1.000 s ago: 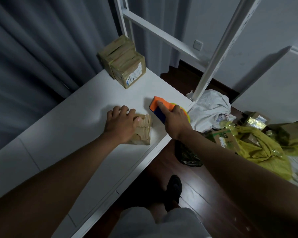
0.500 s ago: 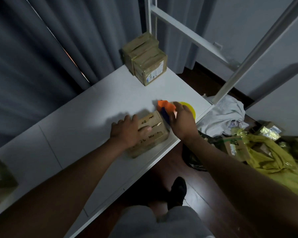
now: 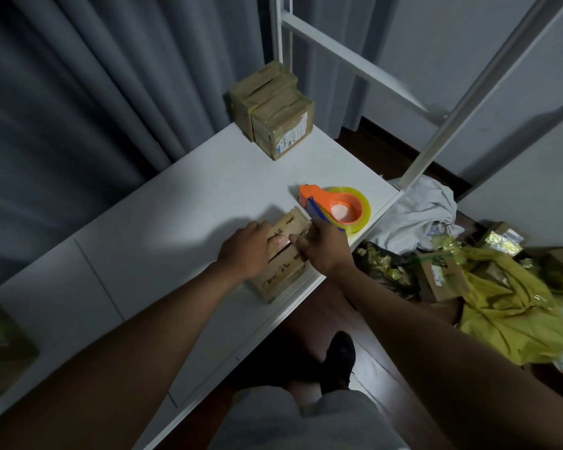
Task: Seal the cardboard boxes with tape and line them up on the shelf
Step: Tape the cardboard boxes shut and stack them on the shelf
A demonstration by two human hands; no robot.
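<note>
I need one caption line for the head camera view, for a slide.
Both hands, left and right, rest on a cardboard box at the white shelf edge, tape dispenser lying beside it.

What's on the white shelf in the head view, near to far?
Cardboard box under both hands, left hand and right hand → tape dispenser → taped boxes at the far end of the white shelf.

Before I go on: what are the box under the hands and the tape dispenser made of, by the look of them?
Box: brown cardboard, matte, with an open seam across the top. Tape dispenser: glossy orange and blue shell, probably moulded plastic; its roll is translucent yellowish film, shiny at the rim.
</note>
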